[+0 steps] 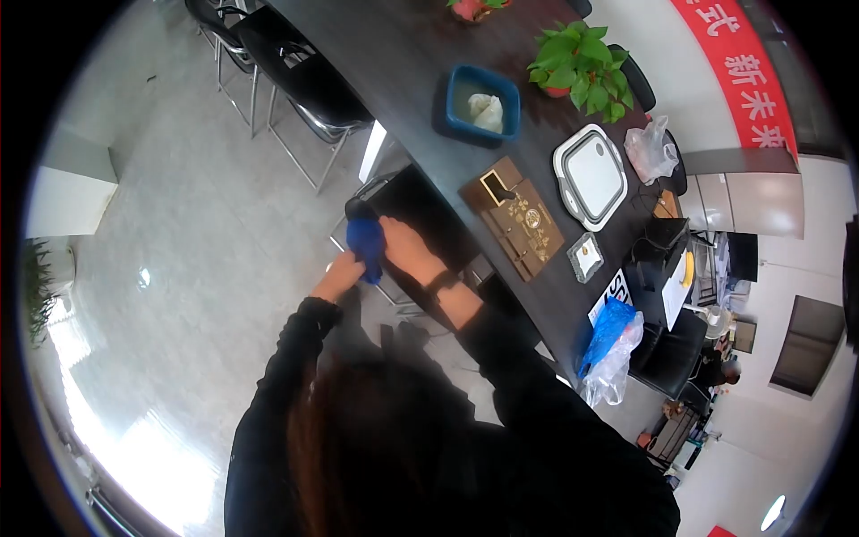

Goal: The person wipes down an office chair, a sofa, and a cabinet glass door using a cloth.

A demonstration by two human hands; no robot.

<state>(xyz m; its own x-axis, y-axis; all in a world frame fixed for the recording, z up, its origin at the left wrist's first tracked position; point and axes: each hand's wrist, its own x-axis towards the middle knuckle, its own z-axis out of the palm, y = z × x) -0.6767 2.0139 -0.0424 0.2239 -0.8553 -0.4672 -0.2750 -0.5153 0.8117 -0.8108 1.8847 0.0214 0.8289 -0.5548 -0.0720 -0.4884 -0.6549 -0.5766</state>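
A crumpled blue cloth lies between my two hands, at the rounded end of a black folding chair. My left hand pinches the cloth's lower edge with closed fingers. On the cloth's right side, my right hand has its fingers curled against it, with a dark band round the wrist. The cloth covers part of the chair's end, and my right fingertips are partly hidden by it.
On the dark table are a blue basin with a pale cloth, a wooden tea tray, a white folding tub, potted plants and plastic bags. More black chairs stand along the table's left side. A person sits far back.
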